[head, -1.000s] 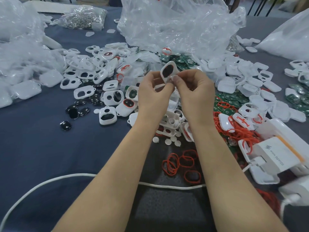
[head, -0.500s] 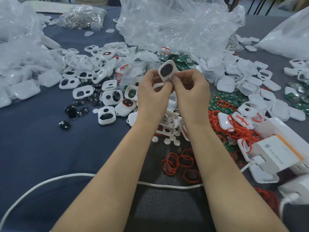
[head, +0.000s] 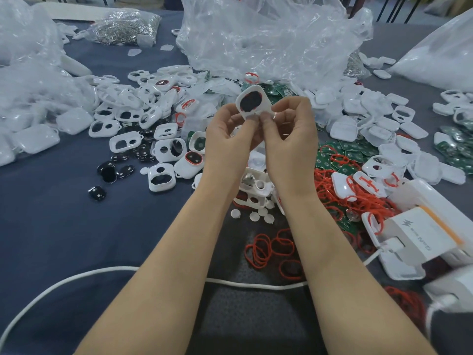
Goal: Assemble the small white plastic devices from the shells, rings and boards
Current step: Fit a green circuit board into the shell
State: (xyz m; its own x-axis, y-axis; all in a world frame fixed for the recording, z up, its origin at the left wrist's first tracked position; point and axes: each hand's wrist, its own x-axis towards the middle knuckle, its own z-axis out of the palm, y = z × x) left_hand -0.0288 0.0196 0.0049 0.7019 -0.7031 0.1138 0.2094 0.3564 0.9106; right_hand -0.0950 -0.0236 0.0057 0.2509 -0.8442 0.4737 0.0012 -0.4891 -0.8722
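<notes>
Soft, even light, cool and a little dim; source not evident. Barely any shadow on the counter (head: 51, 226). Sparkling glare along the creases of the clear plastic bag (head: 268, 39). Sharpest at centre: held shell (head: 265, 103), left hand (head: 230, 142), right hand (head: 289, 144) all crisp. Edges bow with wide-angle stretch. The white adapter (head: 455, 290) at lower right is smeared and soft, and the far top corners look hazy.

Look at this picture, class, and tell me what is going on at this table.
A person is working with bare hands above a blue table littered with parts. The left hand and right hand both pinch the lower edge of one white shell, which has a dark oval filling its opening. Around them lie spare shells, red rings and green boards.
</notes>
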